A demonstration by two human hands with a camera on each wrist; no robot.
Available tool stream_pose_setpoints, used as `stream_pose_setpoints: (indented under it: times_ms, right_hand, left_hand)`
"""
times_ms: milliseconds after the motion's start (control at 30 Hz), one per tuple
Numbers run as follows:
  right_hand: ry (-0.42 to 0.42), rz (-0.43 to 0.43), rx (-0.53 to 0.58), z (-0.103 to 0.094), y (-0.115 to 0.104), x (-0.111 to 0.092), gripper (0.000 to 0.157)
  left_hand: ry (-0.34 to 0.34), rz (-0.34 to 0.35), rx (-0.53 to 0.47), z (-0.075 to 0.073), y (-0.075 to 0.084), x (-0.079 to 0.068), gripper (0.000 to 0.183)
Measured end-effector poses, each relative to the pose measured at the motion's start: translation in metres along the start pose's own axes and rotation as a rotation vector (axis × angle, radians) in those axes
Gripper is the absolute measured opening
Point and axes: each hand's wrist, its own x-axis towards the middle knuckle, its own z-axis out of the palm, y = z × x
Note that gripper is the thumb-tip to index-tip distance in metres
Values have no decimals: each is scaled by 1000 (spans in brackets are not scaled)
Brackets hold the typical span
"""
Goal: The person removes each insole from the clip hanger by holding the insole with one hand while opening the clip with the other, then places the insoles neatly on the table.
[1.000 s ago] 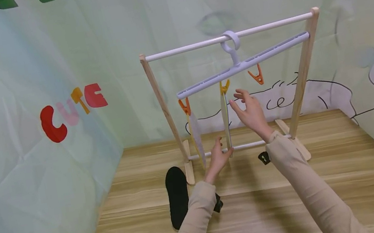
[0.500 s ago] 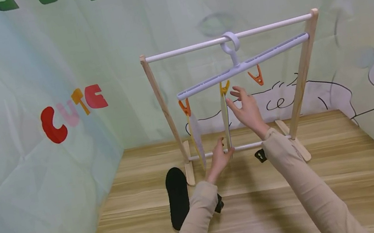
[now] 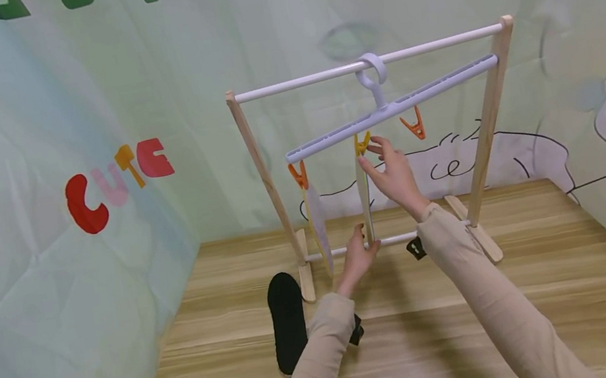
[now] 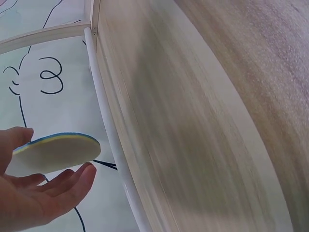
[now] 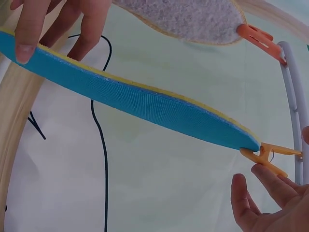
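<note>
A blue insole with a yellow edge (image 5: pixel 145 104) hangs from a yellow clip (image 5: pixel 265 157) under the middle of a lilac hanger (image 3: pixel 330 136). Near its lower end my left hand (image 3: pixel 358 257) holds it, thumb on the blue face and fingers on the other side. My right hand (image 3: pixel 395 177) is up beside the yellow clip, fingers spread and slightly bent, one fingertip touching a clip lever in the right wrist view. Left of this, a fuzzy grey insole (image 3: pixel 317 220) hangs from an orange clip (image 3: pixel 299 175). A second orange clip (image 3: pixel 413 125) hangs with nothing in it.
The hanger hooks over the white top rod (image 3: pixel 297 82) of a wooden rack (image 3: pixel 261 176), tilted with its left end lower. A black insole (image 3: pixel 288 322) lies on the wooden tabletop (image 3: pixel 217 357) at the rack's left foot. A printed fabric backdrop (image 3: pixel 203 165) surrounds the table.
My right hand has moved left and slightly up to the yellow clip. The left hand has stayed at the insole's lower end.
</note>
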Motion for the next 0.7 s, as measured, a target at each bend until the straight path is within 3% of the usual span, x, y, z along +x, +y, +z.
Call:
stream_pose_setpoints:
  times_ms: [167, 367, 467, 567, 600, 700]
  right_hand:
    - [-6, 5, -7, 2, 1, 2, 57]
    - [-12, 21, -12, 5, 2, 6, 57]
    - [-5, 26, -22, 6, 2, 8, 57]
    - [1, 29, -22, 7, 1, 10, 57]
    - [2, 31, -22, 7, 1, 10, 57]
    - [9, 34, -23, 8, 1, 12, 57]
  left_hand:
    - [0, 30, -15, 16, -20, 7, 66]
    - [-11, 10, -7, 21, -25, 9, 66]
    - [-8, 29, 16, 6, -5, 4, 65]
    - [-17, 49, 35, -19, 27, -5, 63]
    - [-23, 48, 50, -39, 54, -13, 62]
    - [-59, 64, 11, -86, 107, -28, 58]
